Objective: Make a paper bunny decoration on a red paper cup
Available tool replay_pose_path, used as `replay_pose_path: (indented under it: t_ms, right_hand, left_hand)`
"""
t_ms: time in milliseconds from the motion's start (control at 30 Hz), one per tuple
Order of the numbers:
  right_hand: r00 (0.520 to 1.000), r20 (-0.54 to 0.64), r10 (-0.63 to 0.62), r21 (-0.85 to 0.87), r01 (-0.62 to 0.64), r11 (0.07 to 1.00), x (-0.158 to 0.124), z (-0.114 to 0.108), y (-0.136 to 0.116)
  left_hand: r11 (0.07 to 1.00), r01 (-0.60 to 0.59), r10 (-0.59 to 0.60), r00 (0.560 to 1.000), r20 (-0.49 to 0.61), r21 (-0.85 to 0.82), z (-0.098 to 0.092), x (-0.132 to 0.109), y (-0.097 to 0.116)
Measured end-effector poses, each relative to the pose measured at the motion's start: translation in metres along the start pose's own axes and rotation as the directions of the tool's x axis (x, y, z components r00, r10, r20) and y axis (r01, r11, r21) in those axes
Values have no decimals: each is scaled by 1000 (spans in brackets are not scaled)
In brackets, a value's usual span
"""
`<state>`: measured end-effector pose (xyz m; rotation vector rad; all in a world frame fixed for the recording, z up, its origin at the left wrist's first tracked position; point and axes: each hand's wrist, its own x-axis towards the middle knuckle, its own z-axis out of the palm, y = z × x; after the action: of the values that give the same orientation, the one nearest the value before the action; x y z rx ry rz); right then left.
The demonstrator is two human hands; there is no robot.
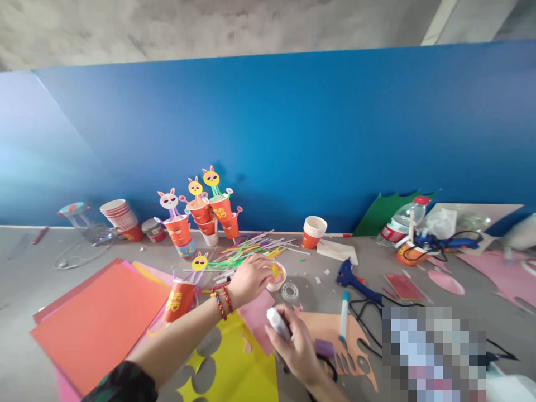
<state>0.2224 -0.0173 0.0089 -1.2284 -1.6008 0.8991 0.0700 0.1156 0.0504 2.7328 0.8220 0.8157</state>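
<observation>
My left hand (252, 281), with beaded bracelets at the wrist, reaches over a small paper cup (277, 287). Its fingers are bent and slightly apart at the cup's rim, beside a yellow paper piece (275, 271). Pinkish pieces also lie in that cup. Lower and nearer, my right hand (298, 347) is closed around a short white tube (278, 324), its rounded end pointing up and left; its exact kind is unclear. A red cup with a yellow rabbit-faced figure (180, 300) leans left of my left forearm. Below the hands lies a yellow sheet with round holes (245, 357).
Behind stand more red rabbit-topped cups (177, 230) and loose coloured sticks (247, 248). A clear tape roll (290, 291) sits by the small cup. Rightward are a blue glue gun (355, 282) with cords, a marker (344, 315) and a bottle (404, 220). Orange sheets (103, 324) lie left.
</observation>
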Motion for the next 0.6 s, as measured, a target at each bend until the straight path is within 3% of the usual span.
replay_pose_path:
  t_ms: [200,600]
  right_hand:
    - [995,-99,-26,-1,26,1000,4,-1,8]
    - [963,-253,92,68,-77,995,12,-3,25]
  left_hand:
    - [996,-76,80,989,125,-40,-3,4,-4]
    - [985,-133,151,973,173,-109,-15,11,-1]
